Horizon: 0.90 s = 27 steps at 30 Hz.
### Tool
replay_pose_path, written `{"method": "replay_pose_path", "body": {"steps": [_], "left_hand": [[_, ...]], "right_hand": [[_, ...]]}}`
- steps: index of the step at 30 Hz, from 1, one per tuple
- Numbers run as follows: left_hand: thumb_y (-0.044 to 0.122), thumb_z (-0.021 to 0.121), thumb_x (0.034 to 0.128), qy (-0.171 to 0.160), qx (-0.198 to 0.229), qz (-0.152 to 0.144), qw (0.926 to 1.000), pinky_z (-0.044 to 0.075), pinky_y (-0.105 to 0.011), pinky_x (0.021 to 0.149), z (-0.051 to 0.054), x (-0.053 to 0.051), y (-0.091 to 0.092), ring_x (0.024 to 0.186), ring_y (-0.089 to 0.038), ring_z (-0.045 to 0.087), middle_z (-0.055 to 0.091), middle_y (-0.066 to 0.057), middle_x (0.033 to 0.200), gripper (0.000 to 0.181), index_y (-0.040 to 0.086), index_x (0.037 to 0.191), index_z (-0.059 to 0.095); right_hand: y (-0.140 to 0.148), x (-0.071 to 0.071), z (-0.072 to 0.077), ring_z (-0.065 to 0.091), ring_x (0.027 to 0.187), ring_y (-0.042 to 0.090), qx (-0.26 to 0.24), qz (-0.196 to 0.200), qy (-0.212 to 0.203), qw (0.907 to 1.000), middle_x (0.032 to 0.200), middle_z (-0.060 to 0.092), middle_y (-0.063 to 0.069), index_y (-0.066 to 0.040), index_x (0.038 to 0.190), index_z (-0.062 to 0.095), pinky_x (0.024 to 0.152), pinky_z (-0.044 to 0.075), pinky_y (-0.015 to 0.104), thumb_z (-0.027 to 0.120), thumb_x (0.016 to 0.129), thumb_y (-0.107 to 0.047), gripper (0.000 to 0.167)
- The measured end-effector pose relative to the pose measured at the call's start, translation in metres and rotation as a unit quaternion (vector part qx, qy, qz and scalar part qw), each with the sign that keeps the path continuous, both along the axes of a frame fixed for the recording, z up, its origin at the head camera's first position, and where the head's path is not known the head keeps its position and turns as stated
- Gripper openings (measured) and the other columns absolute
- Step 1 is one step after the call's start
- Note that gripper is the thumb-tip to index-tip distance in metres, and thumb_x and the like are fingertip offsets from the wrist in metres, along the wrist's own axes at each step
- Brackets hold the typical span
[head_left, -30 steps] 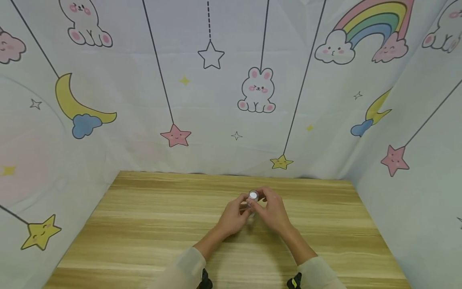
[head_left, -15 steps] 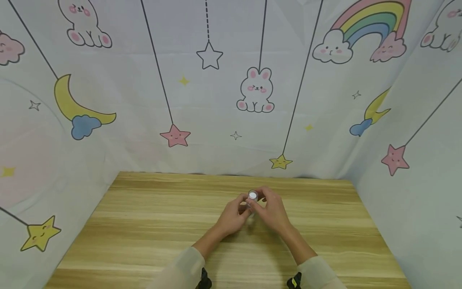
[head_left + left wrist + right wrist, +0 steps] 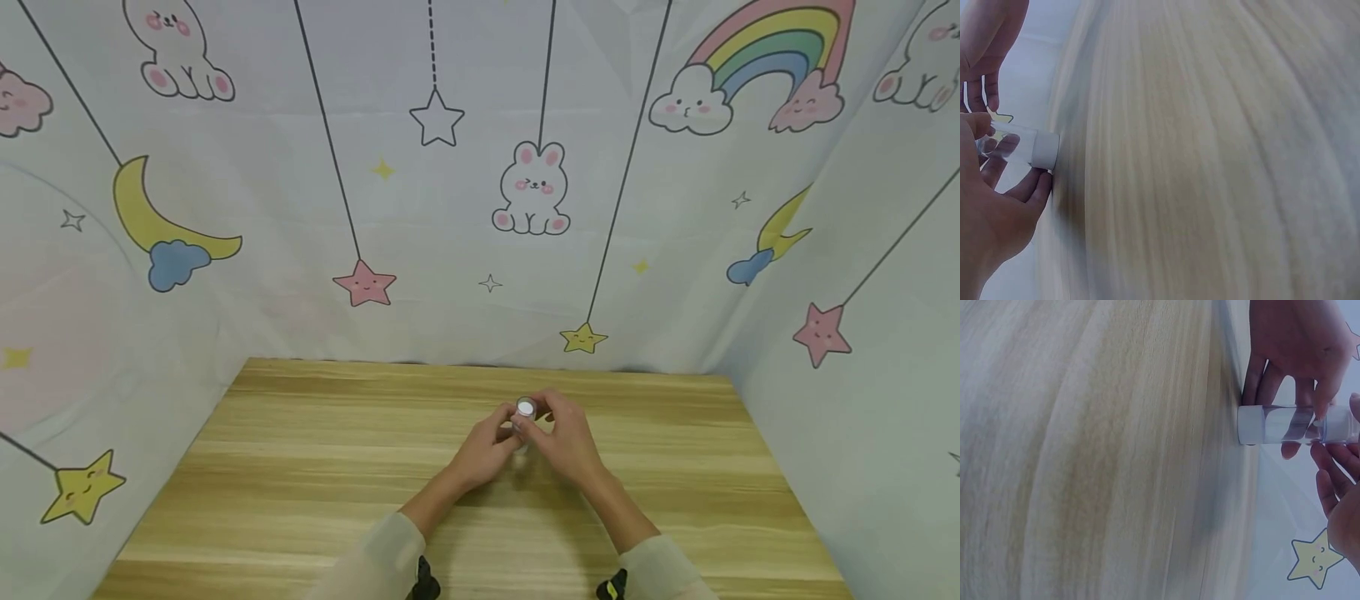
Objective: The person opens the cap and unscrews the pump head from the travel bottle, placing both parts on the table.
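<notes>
Roughly mid-table, toward the back edge: one clear cylindrical bottle (image 3: 1275, 425), upright, white end (image 3: 1250, 425) down at the wooden tabletop (image 3: 300, 475); whether it touches the wood, cannot tell. Left hand (image 3: 483, 452) holds the lower body, fingers curled round it, some seen through the clear wall. Right hand (image 3: 567, 437) grips the upper end between thumb and bent fingers, nearly closed on it. A white disc (image 3: 526, 408) shows at the top, from the head view. Pale sleeves (image 3: 378, 550) on both forearms, a black device (image 3: 425, 581) at the left cuff, another at the right. Behind, a whitish cloth (image 3: 457, 208) printed with a rabbit (image 3: 531, 190), stars, moons and a rainbow (image 3: 772, 50).
</notes>
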<state>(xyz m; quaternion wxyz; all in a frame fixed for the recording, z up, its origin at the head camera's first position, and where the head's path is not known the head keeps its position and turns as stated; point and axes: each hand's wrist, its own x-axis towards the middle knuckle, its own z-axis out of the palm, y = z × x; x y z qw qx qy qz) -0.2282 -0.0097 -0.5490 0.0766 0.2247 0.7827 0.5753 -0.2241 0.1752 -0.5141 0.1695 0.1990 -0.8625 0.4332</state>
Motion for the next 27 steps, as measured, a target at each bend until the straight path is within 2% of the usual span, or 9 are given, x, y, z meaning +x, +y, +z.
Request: {"method": "replay_pose_path", "body": {"steps": [11,20,27], "left_hand": [[0.034,0.056,0.1109,-0.016,-0.008,0.007,0.9998,0.053,-0.051,0.108,0.0005,0.0014,-0.0012,0.131,-0.031,0.064,0.06,-0.005,0.15,0.03,0.03,0.141,0.057],[0.03,0.058,0.1108,-0.007,-0.002,0.004,1.0,0.052,-0.052,0.108,-0.0013,-0.0003,-0.0014,0.129,-0.032,0.065,0.061,-0.004,0.147,0.027,0.028,0.138,0.058],[0.024,0.056,0.1116,-0.017,0.004,0.004,0.9998,0.05,-0.056,0.109,0.0048,0.003,-0.0005,0.132,-0.039,0.063,0.059,-0.011,0.15,0.027,0.023,0.138,0.057]], "right_hand": [[-0.0008,-0.0005,-0.0003,0.067,0.093,0.012,0.001,-0.007,0.003,1.0,0.103,0.072,-0.006,-0.014,0.111,0.071,0.081,0.058,0.045,0.084,0.095,-0.03,0.026],[-0.0014,-0.0009,0.0008,0.067,0.093,0.014,0.0,-0.006,0.002,1.0,0.103,0.072,-0.005,-0.015,0.111,0.072,0.081,0.059,0.044,0.084,0.095,-0.029,0.025],[-0.0026,-0.0005,0.0043,0.067,0.092,0.017,-0.003,-0.008,-0.004,1.0,0.102,0.071,-0.004,-0.014,0.11,0.071,0.081,0.059,0.046,0.083,0.095,-0.029,0.025]]}}
